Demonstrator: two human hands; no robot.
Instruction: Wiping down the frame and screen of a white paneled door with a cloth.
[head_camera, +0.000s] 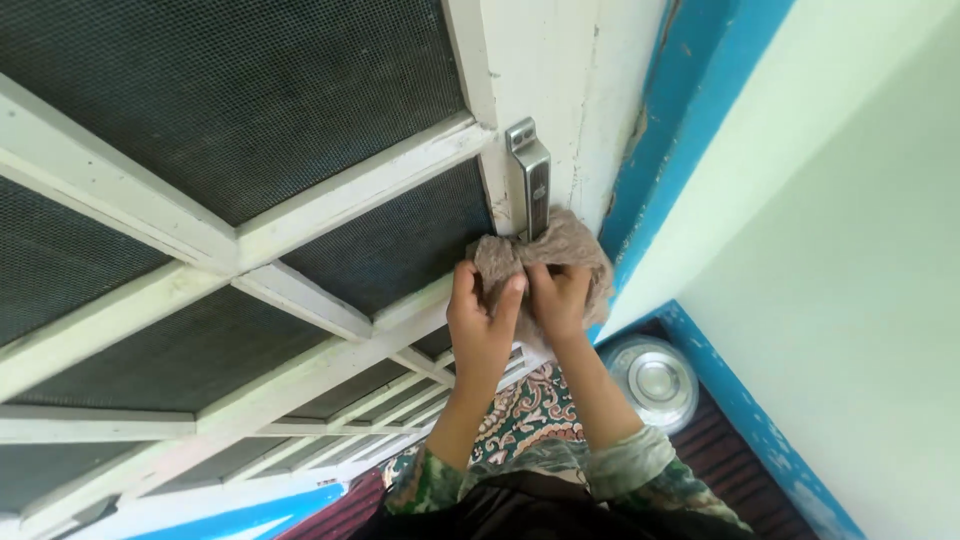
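Sleeves: camouflage-patterned cuffs (640, 465) sat nearest the camera, pushed back from both wrists.
Left hand: the left hand (482, 315) was clenched on the cloth, fingers curled into its left fold, thumb side up.
Right hand: the right hand (558, 300) was likewise grasping the cloth, pinching its middle just beside the left hand.
Cloth: a brownish-grey rag (555, 250), bunched and creased, was pressed against the lower end of the door handle, between both hands and the door.
Handling: it looked light, soft and limp, likely to sag wherever unsupported; gathering it in a wad, as here, seemed the surest hold. No risk of breakage, little of slipping.
Handle: a slim metal pull (530, 175), silvery and upright, was fixed to the white frame; its bottom was hidden by the rag.
Door: white painted wooden bars (330, 205), chipped in places, framed panels of dark fine mesh (220, 80).
Wall: a blue painted strip (690, 110) edged a pale, smooth wall.
Floor: a patterned rug (525, 405) and a round shiny metal lid or dish (655, 380) lay below, well apart from the hands.
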